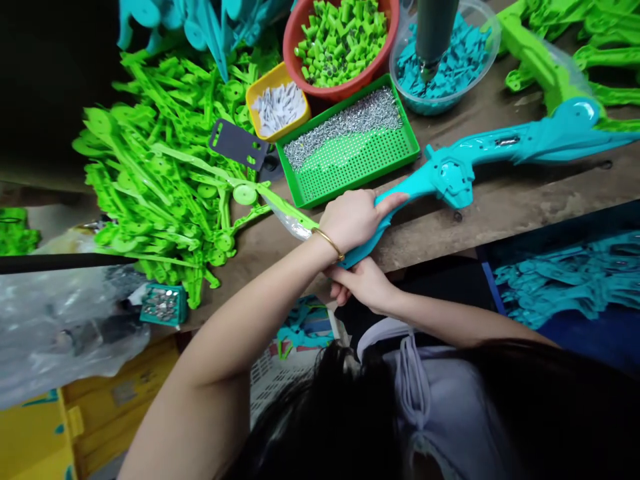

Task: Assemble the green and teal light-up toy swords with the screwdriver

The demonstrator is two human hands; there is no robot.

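Observation:
A long turquoise plastic part [453, 173], with a wide block in its middle and a small metal spring set in it, lies slanting along the front of the workbench. My left hand [353, 217], wearing a gold-coloured bracelet, is closed over its near-left end, the thumb stretched along the top. Just below, my right hand [369, 285] grips the tip of the same part with curled fingers, partly hidden beneath it. Beside my left wrist lies a green plastic arm [295, 212] with clear film. A green perforated tray [345, 163] of small screws sits just beyond my left hand.
Green parts [160, 180] are heaped at left. Behind the tray stand a yellow box [255, 120] of white pieces, a red bowl [345, 93] and a clear bowl [445, 103]. A dark powered screwdriver [436, 33] hangs above. Turquoise parts [575, 273] fill a bin at right.

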